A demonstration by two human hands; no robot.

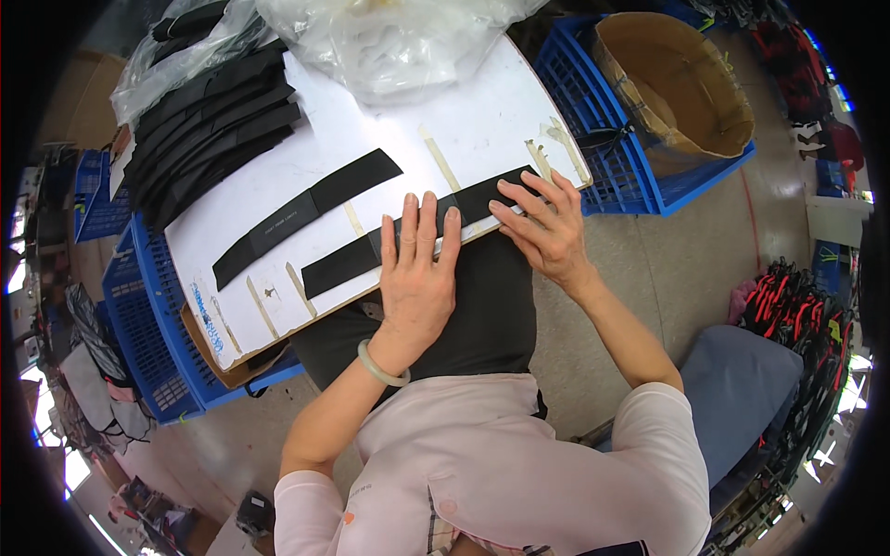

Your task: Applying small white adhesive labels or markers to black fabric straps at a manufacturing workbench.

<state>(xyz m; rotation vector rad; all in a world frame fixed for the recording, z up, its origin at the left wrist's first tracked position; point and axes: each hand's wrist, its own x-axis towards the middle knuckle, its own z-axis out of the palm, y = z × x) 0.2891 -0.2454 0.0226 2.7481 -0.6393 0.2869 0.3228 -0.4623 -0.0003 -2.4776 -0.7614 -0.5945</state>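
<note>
A black fabric strip [341, 266] lies along the near edge of the white board [324, 111]. My left hand [419, 287] rests flat on the strip's middle, fingers stretched out. On the strip's right part lies my right hand [549, 232], its fingers apart and slightly bent, pressing from above. Part of the strip is hidden beneath my fingers. A second black strip [306, 208], with a greyer printed middle section, lies a little farther away on the board, touched by neither hand. Pieces of beige tape [438, 157] are stuck across the board.
Several black strips [218, 120] are piled at the board's far left. Clear plastic bags [389, 46] cover its far edge. Blue crates [153, 324] stand left and below; another blue crate [640, 176] holds a round cardboard container [672, 88] at the right. My lap is under the near edge.
</note>
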